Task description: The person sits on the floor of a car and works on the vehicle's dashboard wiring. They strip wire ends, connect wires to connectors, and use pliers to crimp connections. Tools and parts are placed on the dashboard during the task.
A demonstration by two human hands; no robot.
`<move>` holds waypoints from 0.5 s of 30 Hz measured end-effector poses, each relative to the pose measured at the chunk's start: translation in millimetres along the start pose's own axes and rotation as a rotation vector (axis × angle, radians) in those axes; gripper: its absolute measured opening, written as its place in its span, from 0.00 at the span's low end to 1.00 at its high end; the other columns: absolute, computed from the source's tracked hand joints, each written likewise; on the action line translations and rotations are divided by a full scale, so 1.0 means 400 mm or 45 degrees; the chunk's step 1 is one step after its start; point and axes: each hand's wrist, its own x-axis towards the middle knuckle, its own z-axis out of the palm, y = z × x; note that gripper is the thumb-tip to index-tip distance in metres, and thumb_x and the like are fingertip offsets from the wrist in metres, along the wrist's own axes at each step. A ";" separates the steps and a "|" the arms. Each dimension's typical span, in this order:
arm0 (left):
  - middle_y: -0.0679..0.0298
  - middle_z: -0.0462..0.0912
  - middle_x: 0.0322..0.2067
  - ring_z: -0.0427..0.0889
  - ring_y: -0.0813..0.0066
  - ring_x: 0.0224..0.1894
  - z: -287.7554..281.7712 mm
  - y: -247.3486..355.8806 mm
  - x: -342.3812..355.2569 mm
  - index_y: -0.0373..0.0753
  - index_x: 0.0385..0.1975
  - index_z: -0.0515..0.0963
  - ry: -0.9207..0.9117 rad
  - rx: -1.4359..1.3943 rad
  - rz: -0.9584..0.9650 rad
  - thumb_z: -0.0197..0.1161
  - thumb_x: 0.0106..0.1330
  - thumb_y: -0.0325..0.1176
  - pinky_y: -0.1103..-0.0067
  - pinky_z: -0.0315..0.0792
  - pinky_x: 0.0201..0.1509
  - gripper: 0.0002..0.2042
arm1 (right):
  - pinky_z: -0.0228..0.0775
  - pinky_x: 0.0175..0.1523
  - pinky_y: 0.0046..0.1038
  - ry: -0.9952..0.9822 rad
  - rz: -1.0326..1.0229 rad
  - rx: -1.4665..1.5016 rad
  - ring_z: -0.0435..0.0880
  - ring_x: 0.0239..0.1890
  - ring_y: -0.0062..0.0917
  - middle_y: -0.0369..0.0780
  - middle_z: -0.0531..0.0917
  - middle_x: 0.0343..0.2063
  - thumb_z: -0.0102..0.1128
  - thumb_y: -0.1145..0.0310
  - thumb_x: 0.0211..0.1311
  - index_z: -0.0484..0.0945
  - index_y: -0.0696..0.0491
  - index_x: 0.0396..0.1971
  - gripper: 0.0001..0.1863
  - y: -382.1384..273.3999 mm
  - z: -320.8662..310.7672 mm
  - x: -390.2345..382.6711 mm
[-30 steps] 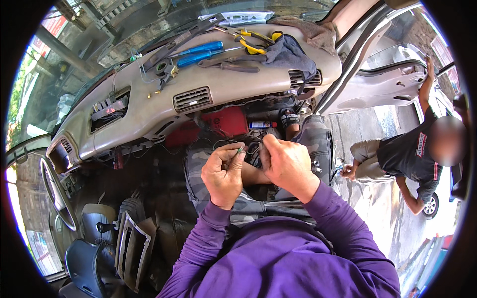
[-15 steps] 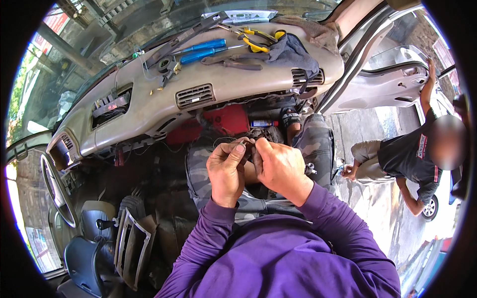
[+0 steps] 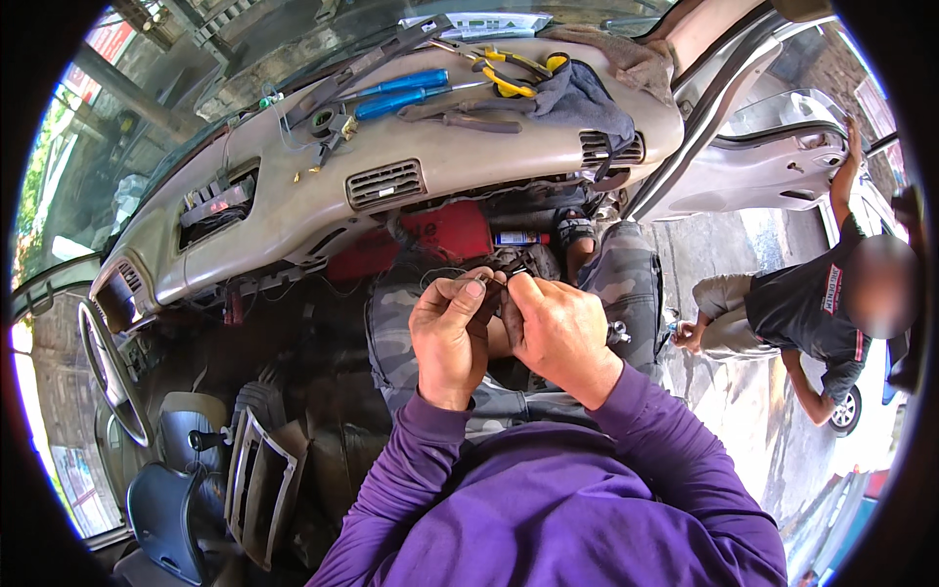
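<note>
My left hand (image 3: 452,342) has thumb and fingers closed on a small part with thin wire, too small to make out clearly. Beside it my right hand (image 3: 561,338) pinches at the same spot, its fingertips almost touching the left's; what it grips is largely hidden. Thin wires (image 3: 442,271) loop up from the fingers. Both hands are held above my camouflage-clad knees (image 3: 631,284), below the dashboard (image 3: 293,220). A red object (image 3: 460,235) and a spray can (image 3: 520,238) lie in the footwell behind them.
Screwdrivers (image 3: 401,106), yellow-handled pliers (image 3: 514,80) and a grey cloth (image 3: 587,103) lie on the dashboard. A steering wheel (image 3: 98,372) and removed trim panel (image 3: 266,499) are at left. At right a co-worker in a dark shirt (image 3: 797,313) grips the open door (image 3: 763,171).
Compared with a second ago, my hands are slightly closer together, the left shifted right and the right a little left. The left thumb is now more raised. The view has shifted slightly.
</note>
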 end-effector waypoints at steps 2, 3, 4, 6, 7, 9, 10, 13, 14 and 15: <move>0.56 0.87 0.44 0.86 0.58 0.50 0.004 0.002 0.006 0.38 0.33 0.79 0.004 0.023 0.000 0.66 0.69 0.22 0.63 0.78 0.60 0.03 | 0.76 0.29 0.36 -0.017 -0.011 -0.009 0.85 0.25 0.34 0.37 0.80 0.21 0.64 0.67 0.55 0.73 0.50 0.30 0.08 0.006 0.001 0.003; 0.55 0.87 0.44 0.86 0.58 0.50 0.002 0.002 0.005 0.38 0.34 0.79 -0.001 0.013 -0.008 0.65 0.69 0.22 0.63 0.78 0.60 0.03 | 0.76 0.30 0.35 -0.025 -0.016 -0.014 0.85 0.26 0.33 0.36 0.80 0.21 0.65 0.67 0.54 0.73 0.50 0.30 0.09 0.008 0.002 0.004; 0.55 0.87 0.44 0.86 0.58 0.50 -0.003 0.003 0.002 0.38 0.34 0.79 -0.003 0.001 -0.018 0.65 0.69 0.22 0.63 0.78 0.60 0.03 | 0.76 0.30 0.35 -0.026 -0.026 -0.032 0.84 0.26 0.33 0.36 0.80 0.21 0.65 0.67 0.54 0.73 0.50 0.31 0.09 0.008 0.001 0.002; 0.55 0.87 0.44 0.86 0.58 0.50 -0.007 0.008 0.001 0.38 0.34 0.78 -0.011 0.016 -0.053 0.65 0.69 0.22 0.63 0.78 0.60 0.03 | 0.76 0.30 0.35 -0.028 -0.045 -0.068 0.84 0.26 0.33 0.36 0.80 0.21 0.65 0.67 0.53 0.73 0.49 0.31 0.09 0.007 -0.002 -0.003; 0.55 0.87 0.44 0.86 0.58 0.49 -0.003 0.013 0.005 0.37 0.34 0.78 -0.019 0.043 -0.078 0.65 0.69 0.23 0.62 0.79 0.60 0.03 | 0.76 0.31 0.34 -0.026 -0.062 -0.090 0.84 0.26 0.32 0.36 0.80 0.22 0.65 0.67 0.53 0.74 0.49 0.31 0.09 0.013 -0.005 -0.001; 0.54 0.87 0.43 0.86 0.58 0.49 -0.008 0.025 0.013 0.37 0.34 0.78 -0.039 0.117 -0.139 0.64 0.70 0.23 0.62 0.79 0.60 0.03 | 0.76 0.30 0.34 -0.057 -0.142 -0.094 0.84 0.26 0.32 0.36 0.80 0.22 0.66 0.67 0.53 0.74 0.49 0.31 0.09 0.036 -0.004 0.000; 0.54 0.87 0.43 0.86 0.58 0.49 -0.015 0.033 0.017 0.37 0.34 0.78 -0.050 0.163 -0.175 0.64 0.70 0.23 0.62 0.79 0.60 0.03 | 0.76 0.30 0.34 -0.073 -0.183 -0.095 0.84 0.26 0.32 0.36 0.80 0.22 0.66 0.66 0.53 0.74 0.49 0.31 0.10 0.047 -0.003 0.000; 0.54 0.87 0.43 0.86 0.59 0.49 -0.021 0.045 0.025 0.37 0.33 0.78 -0.108 0.273 -0.201 0.65 0.70 0.23 0.62 0.79 0.60 0.03 | 0.75 0.30 0.34 -0.085 -0.228 -0.036 0.84 0.26 0.32 0.36 0.80 0.21 0.67 0.66 0.52 0.74 0.48 0.31 0.10 0.066 -0.003 0.003; 0.54 0.87 0.43 0.86 0.59 0.49 -0.021 0.045 0.025 0.37 0.33 0.78 -0.130 0.305 -0.196 0.65 0.70 0.23 0.62 0.79 0.60 0.03 | 0.75 0.29 0.34 -0.074 -0.176 -0.025 0.84 0.25 0.33 0.36 0.80 0.21 0.67 0.66 0.52 0.74 0.49 0.31 0.10 0.063 0.000 0.002; 0.54 0.87 0.43 0.87 0.59 0.49 -0.020 0.040 0.024 0.37 0.33 0.78 -0.109 0.260 -0.167 0.65 0.69 0.24 0.62 0.79 0.60 0.03 | 0.75 0.29 0.35 -0.063 -0.124 -0.015 0.84 0.25 0.33 0.36 0.80 0.21 0.67 0.66 0.52 0.74 0.49 0.30 0.10 0.056 0.005 0.002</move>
